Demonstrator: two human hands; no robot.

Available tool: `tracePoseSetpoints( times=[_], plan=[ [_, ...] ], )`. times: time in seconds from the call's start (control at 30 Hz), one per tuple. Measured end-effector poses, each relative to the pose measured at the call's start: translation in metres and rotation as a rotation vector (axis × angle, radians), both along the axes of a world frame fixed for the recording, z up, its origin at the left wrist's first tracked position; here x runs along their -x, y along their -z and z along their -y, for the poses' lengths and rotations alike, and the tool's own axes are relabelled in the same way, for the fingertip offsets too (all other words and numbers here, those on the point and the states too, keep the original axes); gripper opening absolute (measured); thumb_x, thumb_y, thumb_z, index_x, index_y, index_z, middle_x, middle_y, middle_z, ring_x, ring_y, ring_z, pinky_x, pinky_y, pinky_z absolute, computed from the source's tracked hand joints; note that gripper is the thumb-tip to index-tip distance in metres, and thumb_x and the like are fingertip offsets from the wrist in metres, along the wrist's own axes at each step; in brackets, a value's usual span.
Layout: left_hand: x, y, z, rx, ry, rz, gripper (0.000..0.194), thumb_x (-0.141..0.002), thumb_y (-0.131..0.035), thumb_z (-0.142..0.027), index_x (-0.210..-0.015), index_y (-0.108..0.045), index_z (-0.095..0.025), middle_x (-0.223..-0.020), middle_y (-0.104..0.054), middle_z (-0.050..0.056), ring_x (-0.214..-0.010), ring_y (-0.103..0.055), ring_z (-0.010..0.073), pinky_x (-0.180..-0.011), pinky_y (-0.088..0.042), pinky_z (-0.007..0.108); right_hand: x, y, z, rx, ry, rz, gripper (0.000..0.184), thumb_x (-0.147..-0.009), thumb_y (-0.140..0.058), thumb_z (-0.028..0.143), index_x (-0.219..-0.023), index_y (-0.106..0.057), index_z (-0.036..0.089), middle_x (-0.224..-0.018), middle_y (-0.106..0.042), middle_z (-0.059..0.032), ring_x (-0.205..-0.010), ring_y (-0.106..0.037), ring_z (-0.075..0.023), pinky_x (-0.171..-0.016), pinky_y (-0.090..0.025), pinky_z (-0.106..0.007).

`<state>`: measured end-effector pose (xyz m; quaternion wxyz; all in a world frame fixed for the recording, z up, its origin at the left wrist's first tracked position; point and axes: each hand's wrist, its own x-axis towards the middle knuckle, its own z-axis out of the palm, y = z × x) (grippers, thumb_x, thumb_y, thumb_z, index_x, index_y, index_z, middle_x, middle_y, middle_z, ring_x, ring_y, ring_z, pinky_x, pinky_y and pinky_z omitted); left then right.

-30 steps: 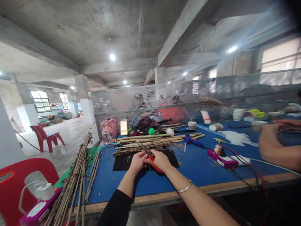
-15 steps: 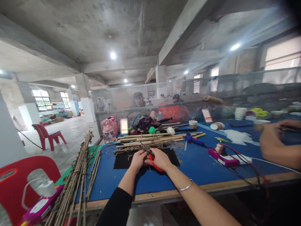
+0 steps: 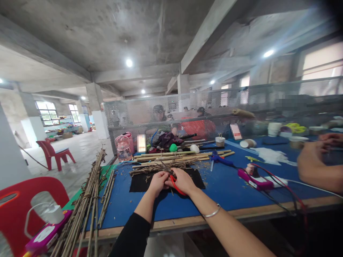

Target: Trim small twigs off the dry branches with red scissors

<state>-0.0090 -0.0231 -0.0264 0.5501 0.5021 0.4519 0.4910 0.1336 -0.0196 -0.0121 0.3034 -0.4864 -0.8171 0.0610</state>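
My right hand (image 3: 182,181) is closed around red-handled scissors (image 3: 177,187), their dark blades pointing up and to the left. My left hand (image 3: 158,182) is pinched close against it, the fingertips of both hands almost meeting. A thin piece like a twig shows just below the fingers; what the left fingers grip is mostly hidden. Beneath both hands lies a black cloth (image 3: 138,184) on the blue tabletop (image 3: 123,207). Just behind them is a pile of short, rough brown twigs (image 3: 142,171), with longer pale sticks (image 3: 166,157) further back.
Bundled long stems (image 3: 87,196) lean over the table's left end. A blue glue gun (image 3: 222,159) and a purple power strip (image 3: 254,179) with cables lie to the right. Another person's arm (image 3: 316,167) is at the far right. A perforated metal screen (image 3: 139,114) stands behind.
My hands stay in nearly the same place, and the scissor blades look slightly further apart. At the far right, the other person's hand has shifted a little.
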Motion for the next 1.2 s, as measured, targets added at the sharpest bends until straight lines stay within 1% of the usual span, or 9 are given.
tracePoseSetpoints(
  times=[0.07,0.2,0.3,0.5,0.6,0.73,0.87,1.0,1.2],
  plan=[
    [0.0000,-0.0012,0.0007,0.000,0.014,-0.002,0.038,-0.063,-0.064,-0.048,-0.078,-0.058,-0.013,-0.055,-0.054,-0.002,-0.042,-0.044,0.0045,-0.042,-0.038,0.017,-0.0002,0.0010,-0.0005,-0.007,0.001,-0.011,0.054,-0.066,-0.063,0.050,-0.109,-0.052,0.018,-0.103,-0.059,-0.0099,-0.099,-0.052,-0.0222,-0.082,-0.037,-0.030],
    [-0.0002,-0.0032,0.0025,-0.006,0.020,0.001,0.039,-0.063,-0.064,-0.047,-0.080,-0.060,-0.013,-0.057,-0.055,-0.001,-0.042,-0.046,0.0050,-0.043,-0.039,0.018,-0.0001,0.0004,0.0009,0.001,-0.020,-0.049,0.046,-0.069,-0.060,0.050,-0.103,-0.055,0.020,-0.096,-0.061,-0.0068,-0.090,-0.055,-0.0190,-0.075,-0.038,-0.027],
    [-0.0002,-0.0039,0.0034,-0.020,0.014,0.001,0.040,-0.062,-0.064,-0.048,-0.081,-0.060,-0.013,-0.057,-0.055,-0.001,-0.042,-0.045,0.0047,-0.042,-0.039,0.018,0.0003,-0.0022,0.0029,0.011,-0.020,-0.058,0.044,-0.069,-0.060,0.050,-0.101,-0.056,0.022,-0.095,-0.062,-0.0055,-0.090,-0.056,-0.0185,-0.073,-0.038,-0.025],
    [0.0002,-0.0027,0.0023,-0.034,0.013,0.011,0.043,-0.061,-0.064,-0.050,-0.082,-0.058,-0.012,-0.060,-0.055,-0.001,-0.043,-0.046,0.0047,-0.042,-0.040,0.018,-0.0013,-0.0034,0.0032,0.058,0.026,-0.016,0.040,-0.069,-0.058,0.053,-0.098,-0.057,0.026,-0.090,-0.065,-0.0034,-0.084,-0.060,-0.0196,-0.065,-0.037,-0.024],
    [0.0002,0.0002,0.0000,-0.038,-0.010,-0.004,0.042,-0.062,-0.062,-0.050,-0.080,-0.056,-0.013,-0.060,-0.055,-0.001,-0.044,-0.047,0.0053,-0.042,-0.040,0.018,-0.0019,-0.0021,0.0024,0.079,0.035,0.015,0.038,-0.071,-0.056,0.055,-0.096,-0.058,0.027,-0.086,-0.066,-0.0028,-0.081,-0.061,-0.0198,-0.063,-0.037,-0.024],
    [0.0002,0.0041,-0.0024,-0.058,-0.011,-0.052,0.040,-0.066,-0.058,-0.053,-0.079,-0.052,-0.016,-0.059,-0.054,-0.002,-0.044,-0.047,0.0059,-0.041,-0.039,0.017,-0.0007,-0.0024,0.0029,0.061,0.056,0.057,0.042,-0.069,-0.057,0.055,-0.099,-0.056,0.026,-0.092,-0.064,-0.0036,-0.087,-0.059,-0.0207,-0.067,-0.038,-0.025],
    [-0.0001,0.0042,-0.0019,-0.049,-0.001,-0.063,0.037,-0.069,-0.054,-0.052,-0.080,-0.050,-0.017,-0.058,-0.052,-0.003,-0.042,-0.044,0.0050,-0.040,-0.039,0.017,0.0007,-0.0017,0.0024,0.003,0.015,0.036,0.051,-0.067,-0.060,0.054,-0.105,-0.054,0.022,-0.103,-0.060,-0.0073,-0.097,-0.054,-0.0213,-0.076,-0.039,-0.028],
    [-0.0002,0.0031,-0.0006,-0.058,0.026,-0.036,0.035,-0.071,-0.053,-0.051,-0.082,-0.049,-0.017,-0.057,-0.049,-0.005,-0.040,-0.042,0.0046,-0.040,-0.039,0.018,0.0003,0.0000,0.0014,-0.017,-0.012,0.021,0.054,-0.066,-0.062,0.052,-0.108,-0.052,0.019,-0.104,-0.059,-0.0089,-0.097,-0.053,-0.0217,-0.080,-0.038,-0.029],
    [-0.0009,0.0040,0.0000,-0.042,0.019,-0.004,0.035,-0.070,-0.055,-0.050,-0.079,-0.049,-0.016,-0.057,-0.050,-0.003,-0.043,-0.047,0.0067,-0.044,-0.042,0.020,0.0001,-0.0044,0.0056,0.017,-0.038,-0.024,0.044,-0.069,-0.060,0.048,-0.103,-0.054,0.020,-0.099,-0.060,-0.0064,-0.093,-0.055,-0.0195,-0.076,-0.038,-0.026]
  ],
)
